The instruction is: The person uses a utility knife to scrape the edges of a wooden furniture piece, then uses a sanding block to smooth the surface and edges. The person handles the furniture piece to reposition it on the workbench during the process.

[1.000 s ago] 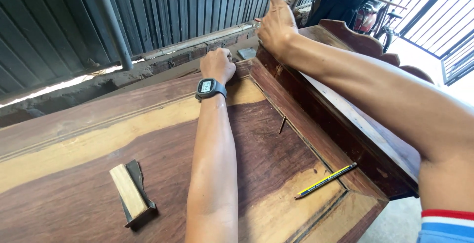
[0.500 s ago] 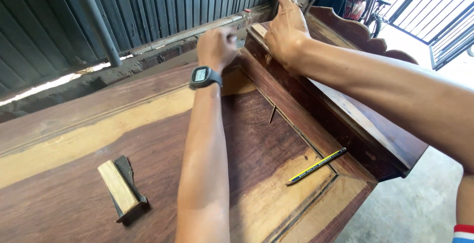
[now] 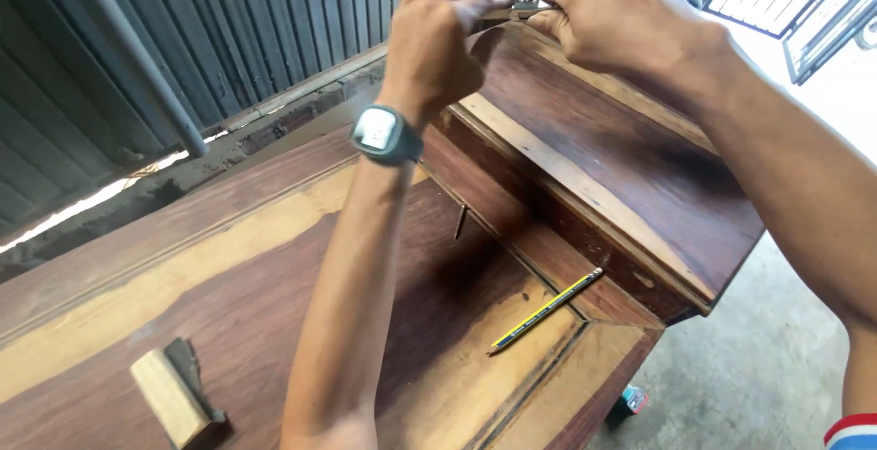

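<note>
Both hands have come together: left hand (image 3: 438, 34) and right hand (image 3: 612, 11) now pinch a small metal tool (image 3: 519, 10) between closed fingertips, above the wooden board (image 3: 594, 130).

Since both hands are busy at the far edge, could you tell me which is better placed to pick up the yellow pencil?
Probably the right hand: the yellow pencil lies under that arm's side.

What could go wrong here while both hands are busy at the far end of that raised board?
The pencil lies loose near the panel's edge and might roll off. The left hand and right hand pinch a small metal piece; the grip could slip. The forearm might nudge the wood block.
</note>
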